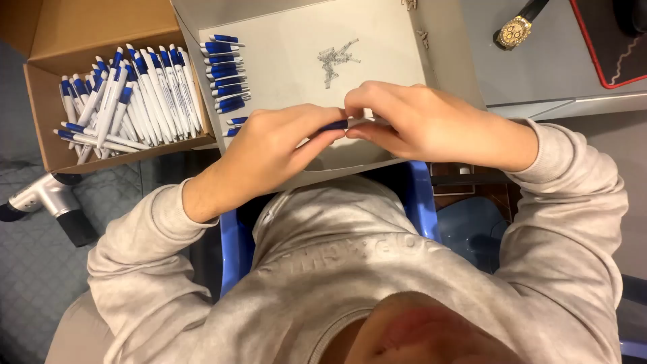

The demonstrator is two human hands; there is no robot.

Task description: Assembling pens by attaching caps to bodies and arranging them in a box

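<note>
My left hand (pixel 269 152) and my right hand (pixel 418 121) meet over the near edge of a grey tray (pixel 296 40). Together they grip one blue and white pen (pixel 340 125), the left on its blue end, the right on its white end. A small heap of metal springs (pixel 335 59) lies in the tray's middle. Blue pen parts (pixel 224 71) lie in a row at the tray's left side.
A cardboard box (pixel 50 108) at the left holds several assembled blue and white pens (pixel 128 94). A gold wristwatch (pixel 515 30) lies on the grey table at top right, beside a red-edged black mat (pixel 606 40). A blue chair frame (pixel 418 195) sits below my arms.
</note>
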